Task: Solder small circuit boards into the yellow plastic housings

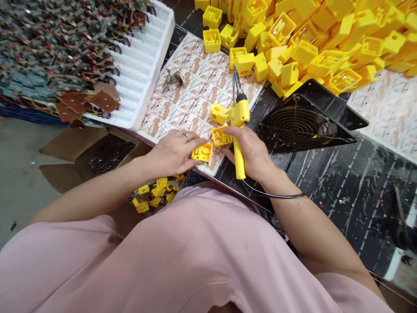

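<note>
My right hand [252, 150] is wrapped round the handle of a yellow soldering gun [239, 114]. Its metal tip points away from me, toward the heap of yellow cases. Between finger and thumb, my left hand [177, 152] pinches a small yellow plastic case [202, 152] with its open side up. A second open yellow case [221, 136] lies right beside it, close to my right fingertips; whether they touch it I cannot tell. Just beyond, another yellow case [219, 113] rests on the patterned sheet [192, 93]. A small wired part [174, 78] lies farther off on that sheet.
Yellow cases [302, 50] are heaped at the back right. A black fan [306, 119] stands right of the gun. At left, a white foam tray [143, 65] bears many wired circuit boards. Below the table edge, a cardboard box [68, 145] and more yellow parts [158, 191] show.
</note>
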`<act>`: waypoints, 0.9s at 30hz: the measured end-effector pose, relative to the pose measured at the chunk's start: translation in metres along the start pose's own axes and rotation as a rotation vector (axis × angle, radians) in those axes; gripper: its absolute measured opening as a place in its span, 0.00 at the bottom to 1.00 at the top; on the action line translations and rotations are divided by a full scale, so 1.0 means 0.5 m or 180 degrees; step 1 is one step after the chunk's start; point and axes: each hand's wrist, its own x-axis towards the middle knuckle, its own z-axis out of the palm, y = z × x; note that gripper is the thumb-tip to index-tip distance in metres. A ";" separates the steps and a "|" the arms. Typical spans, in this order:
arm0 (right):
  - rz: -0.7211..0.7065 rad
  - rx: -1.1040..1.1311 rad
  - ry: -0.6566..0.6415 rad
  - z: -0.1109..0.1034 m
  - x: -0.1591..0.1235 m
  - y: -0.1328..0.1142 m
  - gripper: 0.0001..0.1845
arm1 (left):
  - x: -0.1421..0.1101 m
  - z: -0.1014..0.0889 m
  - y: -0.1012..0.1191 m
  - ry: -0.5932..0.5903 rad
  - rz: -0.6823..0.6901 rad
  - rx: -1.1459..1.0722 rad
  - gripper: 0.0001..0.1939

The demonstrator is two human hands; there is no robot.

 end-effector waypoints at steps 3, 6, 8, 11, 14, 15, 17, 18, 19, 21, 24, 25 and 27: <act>0.0028 0.0002 -0.0011 0.013 0.004 0.004 0.15 | 0.003 0.003 0.023 0.0085 0.0174 -0.0300 0.24; 0.0413 -0.0048 0.0131 0.013 0.002 -0.003 0.17 | 0.018 0.006 0.044 0.0232 0.0178 -0.0637 0.24; 0.0581 0.0086 0.0283 0.006 -0.001 -0.012 0.21 | 0.036 0.003 0.044 0.0398 -0.0181 -0.0540 0.27; 0.0757 0.0289 0.0424 -0.012 -0.006 -0.025 0.19 | 0.073 0.001 0.027 0.0489 -0.0836 0.0023 0.29; 0.0944 0.0217 0.0494 -0.028 -0.001 -0.022 0.13 | 0.114 -0.001 0.008 0.0126 -0.0942 0.0304 0.25; 0.0951 0.0178 0.0483 -0.030 0.005 -0.016 0.12 | 0.126 -0.002 0.002 -0.0012 -0.0889 0.0320 0.23; 0.0882 0.0128 0.0426 -0.027 0.023 -0.001 0.13 | 0.147 -0.007 -0.008 -0.0183 -0.0752 0.0297 0.21; 0.0861 0.0114 0.0388 -0.024 0.034 0.009 0.14 | 0.154 -0.010 -0.013 -0.0198 -0.0660 0.0281 0.21; 0.0852 0.0109 0.0348 -0.018 0.046 0.018 0.16 | 0.159 -0.013 -0.018 -0.0173 -0.0562 0.0266 0.21; 0.0885 0.0207 0.0205 -0.007 0.070 0.036 0.19 | 0.162 -0.014 -0.029 -0.0018 -0.0430 0.0218 0.20; 0.0963 0.0452 0.0003 0.004 0.094 0.055 0.24 | 0.151 -0.005 -0.046 0.0225 -0.0340 -0.0133 0.22; 0.0969 0.0493 -0.0017 0.005 0.099 0.058 0.24 | 0.146 0.001 -0.051 0.0303 -0.0321 -0.0297 0.23; 0.0975 0.0470 -0.0019 0.007 0.104 0.059 0.23 | 0.139 0.013 -0.059 0.0432 -0.0249 -0.0572 0.24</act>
